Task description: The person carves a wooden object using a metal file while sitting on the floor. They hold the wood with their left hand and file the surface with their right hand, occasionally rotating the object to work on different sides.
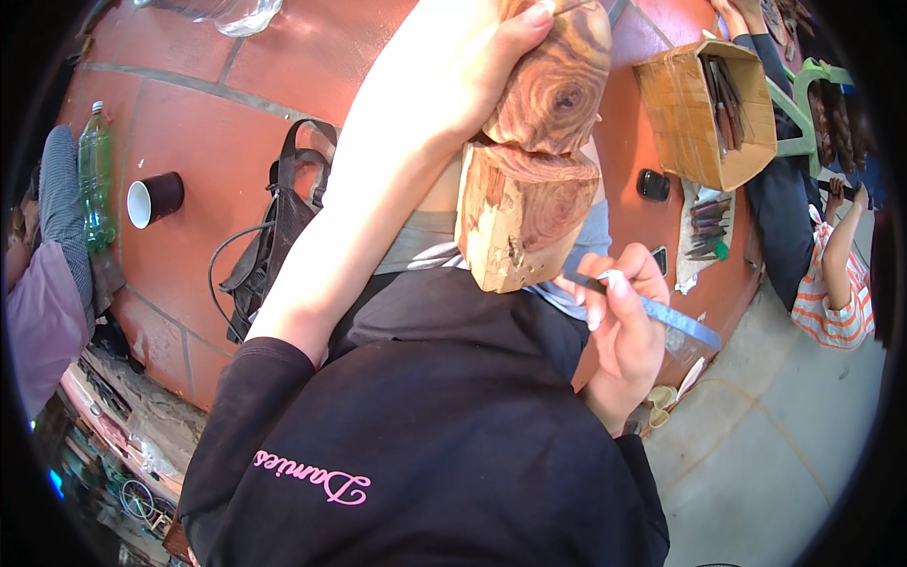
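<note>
A carved wooden block [529,222] rests upright over my lap, its upper part rounded and set off from the squarer base by a deep groove. Wrapped around the rounded upper part is my left hand [487,71], closed, with the thumb lying along the wood; its other fingers are mostly hidden. My right hand [628,326] pinches a slim hand tool with a blue handle [682,324]. The tool's narrow dark end points at the lower right side of the block, close to it; whether it touches I cannot tell.
On the red tiled floor to the left are a dark cup [161,199] on its side, a green plastic bottle [96,180] and a black bag [269,241]. At right stand a cardboard box [666,118] of tools, a small black case [653,185] and several thin tools [709,231]. Other people sit at both sides.
</note>
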Tool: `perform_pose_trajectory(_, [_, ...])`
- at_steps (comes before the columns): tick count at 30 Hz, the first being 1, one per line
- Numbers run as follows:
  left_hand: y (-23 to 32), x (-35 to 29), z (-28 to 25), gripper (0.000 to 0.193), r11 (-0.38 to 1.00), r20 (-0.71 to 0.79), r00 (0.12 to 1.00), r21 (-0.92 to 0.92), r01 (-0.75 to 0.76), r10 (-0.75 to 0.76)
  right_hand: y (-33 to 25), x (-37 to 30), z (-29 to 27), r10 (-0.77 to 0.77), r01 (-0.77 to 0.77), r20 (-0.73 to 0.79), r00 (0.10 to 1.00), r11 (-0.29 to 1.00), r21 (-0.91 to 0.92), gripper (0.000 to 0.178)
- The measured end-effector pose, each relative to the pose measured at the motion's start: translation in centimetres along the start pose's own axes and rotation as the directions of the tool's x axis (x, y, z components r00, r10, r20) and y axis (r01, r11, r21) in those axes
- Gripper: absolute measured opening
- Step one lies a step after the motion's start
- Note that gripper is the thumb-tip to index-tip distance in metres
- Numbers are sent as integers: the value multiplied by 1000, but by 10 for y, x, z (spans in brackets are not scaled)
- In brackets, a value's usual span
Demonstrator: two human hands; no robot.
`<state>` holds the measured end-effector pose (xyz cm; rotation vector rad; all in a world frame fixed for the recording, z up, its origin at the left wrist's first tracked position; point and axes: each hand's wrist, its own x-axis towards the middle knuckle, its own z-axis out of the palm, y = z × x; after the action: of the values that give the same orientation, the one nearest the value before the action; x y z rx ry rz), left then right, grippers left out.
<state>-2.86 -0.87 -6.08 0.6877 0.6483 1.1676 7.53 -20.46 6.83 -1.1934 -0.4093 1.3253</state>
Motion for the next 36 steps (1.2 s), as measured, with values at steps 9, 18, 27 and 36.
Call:
perform_pose_trajectory(9, [2,3,15,38,986,48,994,130,-101,96,-16,5,-29,-152,139,-70,986,976,-165,14])
perform_pose_trajectory(18, [18,19,48,31,873,466,863,319,-370,196,-22,50,-20,-388,253,-122,913,776,-578,8])
perform_pose_trajectory(27, [19,21,50,26,815,543,814,366,-449,205,-14,82,-13,-326,276,20,945,765,-582,14])
perform_pose_trajectory(36, [22,21,49,24,788,547,808,389,-478,219,-16,87,-4,-240,181,-5,971,745,-642,12])
